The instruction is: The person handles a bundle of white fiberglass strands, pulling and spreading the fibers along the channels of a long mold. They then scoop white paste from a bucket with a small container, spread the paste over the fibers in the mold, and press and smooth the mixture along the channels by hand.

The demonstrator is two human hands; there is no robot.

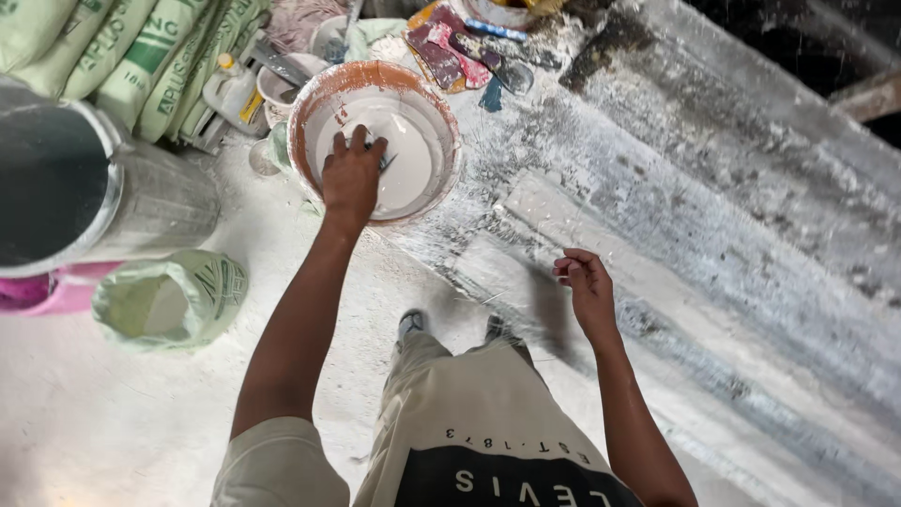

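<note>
My left hand point(352, 174) reaches into an orange-rimmed basin point(310, 103) full of thick white paste point(413, 155), with its fingers closed around a small dark tool whose blade tip shows by the fingers. My right hand point(584, 286) hangs free over the plaster-spattered floor, fingers loosely curled and holding nothing. The basin stands on the floor ahead of my feet point(410, 324).
Green sacks point(141, 56) are stacked at the back left. A large grey drum point(84, 188) and an open sack of white powder point(169, 300) stand at left. Trowels and scrapers point(469, 52) lie beyond the basin. A long grey corrugated sheet point(713, 216) runs along the right.
</note>
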